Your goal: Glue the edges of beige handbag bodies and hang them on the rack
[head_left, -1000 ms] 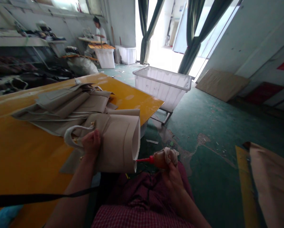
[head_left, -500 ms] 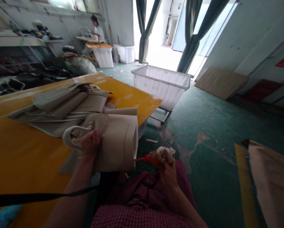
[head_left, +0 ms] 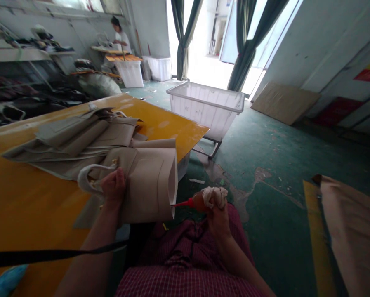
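Observation:
A beige bag piece (head_left: 147, 181) with a white strap handle (head_left: 85, 178) and brass-coloured fittings lies on its side at the table edge, its open end facing right. My left hand (head_left: 113, 187) is closed on the bag beside the handle. In my right hand (head_left: 218, 214) is a squeeze bottle (head_left: 199, 202) with a long red nozzle, a crumpled whitish cloth (head_left: 215, 196) around its rear. The nozzle tip meets the lower rim of the bag's open end. Behind the bag, several more beige bag pieces (head_left: 88, 132) are piled.
The yellow table (head_left: 172, 123) fills the left. Beyond its corner stands a white plastic bin (head_left: 203, 109) on a metal frame. A co-worker (head_left: 121, 39) sits at a sewing machine far back. A brown sheet (head_left: 352, 222) lies at right; a black strap (head_left: 57, 256) crosses the lower left.
The whole view has shifted slightly. The nozzle now reaches a little past the bag's rim at the open end. Both hands keep their holds.

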The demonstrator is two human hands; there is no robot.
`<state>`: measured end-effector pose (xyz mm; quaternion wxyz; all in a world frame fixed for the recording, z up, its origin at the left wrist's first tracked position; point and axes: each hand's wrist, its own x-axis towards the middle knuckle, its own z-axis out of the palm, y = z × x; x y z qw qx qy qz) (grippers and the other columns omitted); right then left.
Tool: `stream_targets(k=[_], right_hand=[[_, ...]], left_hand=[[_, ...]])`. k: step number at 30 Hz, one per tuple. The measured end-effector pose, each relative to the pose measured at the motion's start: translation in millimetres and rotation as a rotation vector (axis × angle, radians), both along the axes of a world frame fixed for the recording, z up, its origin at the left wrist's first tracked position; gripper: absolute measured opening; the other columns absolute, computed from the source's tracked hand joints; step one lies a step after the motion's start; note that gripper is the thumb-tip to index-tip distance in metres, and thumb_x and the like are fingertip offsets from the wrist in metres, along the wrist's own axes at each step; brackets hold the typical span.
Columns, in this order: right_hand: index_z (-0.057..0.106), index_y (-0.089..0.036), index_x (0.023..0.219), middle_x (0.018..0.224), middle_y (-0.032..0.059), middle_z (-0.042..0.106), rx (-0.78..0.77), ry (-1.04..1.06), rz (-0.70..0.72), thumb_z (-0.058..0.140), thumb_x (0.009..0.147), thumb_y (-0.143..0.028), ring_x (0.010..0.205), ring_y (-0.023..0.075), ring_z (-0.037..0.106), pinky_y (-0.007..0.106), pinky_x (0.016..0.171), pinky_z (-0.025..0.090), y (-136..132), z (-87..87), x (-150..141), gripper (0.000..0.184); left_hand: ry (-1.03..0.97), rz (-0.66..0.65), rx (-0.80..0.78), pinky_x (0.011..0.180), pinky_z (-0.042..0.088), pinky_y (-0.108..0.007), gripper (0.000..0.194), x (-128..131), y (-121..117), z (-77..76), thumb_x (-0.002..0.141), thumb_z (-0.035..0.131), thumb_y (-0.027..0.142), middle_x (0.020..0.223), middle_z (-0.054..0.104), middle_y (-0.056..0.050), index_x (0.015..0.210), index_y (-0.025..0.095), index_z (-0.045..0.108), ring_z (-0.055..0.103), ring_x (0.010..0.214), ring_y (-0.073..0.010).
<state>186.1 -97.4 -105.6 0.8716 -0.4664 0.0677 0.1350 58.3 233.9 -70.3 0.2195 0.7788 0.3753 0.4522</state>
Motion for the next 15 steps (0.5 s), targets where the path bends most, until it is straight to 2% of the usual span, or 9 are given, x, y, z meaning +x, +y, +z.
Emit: stream_targets(k=[5, 8, 11, 15], right_hand=[[0.058, -0.03, 0.103, 0.094, -0.0055, 0.067, -0.03, 0.021, -0.013, 0.09, 0.057, -0.035, 0.084, 0.0149, 0.062, 0.026, 0.074, 0.052, -5, -18.2, -2, 0.056], [0.06, -0.03, 0.105, 0.099, -0.0029, 0.068, -0.026, 0.031, 0.026, 0.087, 0.062, -0.039, 0.09, 0.0174, 0.064, 0.029, 0.08, 0.054, -11, -24.8, -5, 0.053], [0.061, -0.03, 0.109, 0.104, -0.0023, 0.068, -0.013, 0.017, 0.042, 0.085, 0.063, -0.037, 0.095, 0.0181, 0.065, 0.031, 0.083, 0.054, -10, -22.8, -5, 0.052], [0.062, -0.029, 0.106, 0.103, -0.0026, 0.069, 0.007, 0.03, 0.01, 0.089, 0.058, -0.034, 0.091, 0.0169, 0.065, 0.029, 0.08, 0.055, -2, -16.1, -1, 0.055]], left_hand=[[0.015, -0.004, 0.014, 0.053, 0.021, -0.031, 0.047, -1, -1, -0.3, 0.088, 0.051, 0.03, 0.044, 0.025, 0.003, 0.047, 0.024, 0.029, 0.028, 0.047, -0.0118], [0.039, -0.012, 0.01, 0.054, 0.022, -0.031, 0.048, -2, -1, 0.8, 0.089, 0.051, 0.028, 0.045, 0.025, 0.003, 0.048, 0.024, 0.028, 0.029, 0.049, -0.0107], [0.046, -0.011, 0.028, 0.055, 0.023, -0.031, 0.047, -2, 1, -1.3, 0.09, 0.051, 0.027, 0.046, 0.027, 0.003, 0.048, 0.023, 0.03, 0.03, 0.049, -0.0102], [0.023, -0.031, 0.04, 0.055, 0.023, -0.031, 0.049, -3, 3, -5.7, 0.092, 0.051, 0.027, 0.046, 0.027, 0.004, 0.049, 0.022, 0.03, 0.029, 0.049, -0.0098]])
